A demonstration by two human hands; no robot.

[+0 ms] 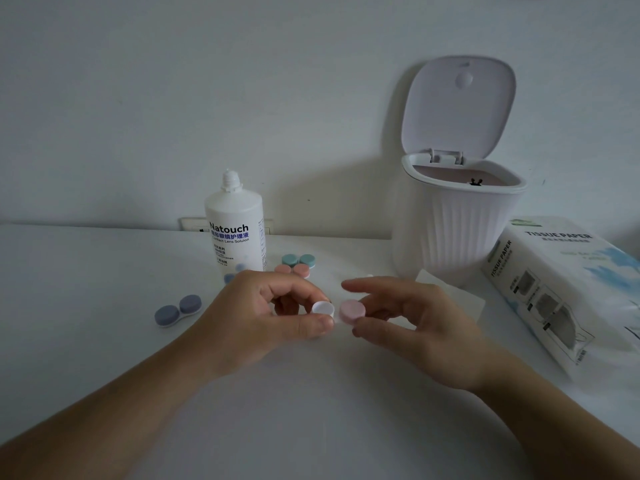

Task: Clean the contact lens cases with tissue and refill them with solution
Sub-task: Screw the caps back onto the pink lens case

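Head view: left hand pinches the white lens case, right hand pinches its pink cap above the surface's middle; a loose pinch could drop either.

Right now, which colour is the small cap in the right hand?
Pale pink: the cap pinched by the right hand, seen in the head view.

Solution bottle: "Natouch", "Contact Lens Soluion", Chinese characters
Tissue pack: "TISSUE PAPER", top and side
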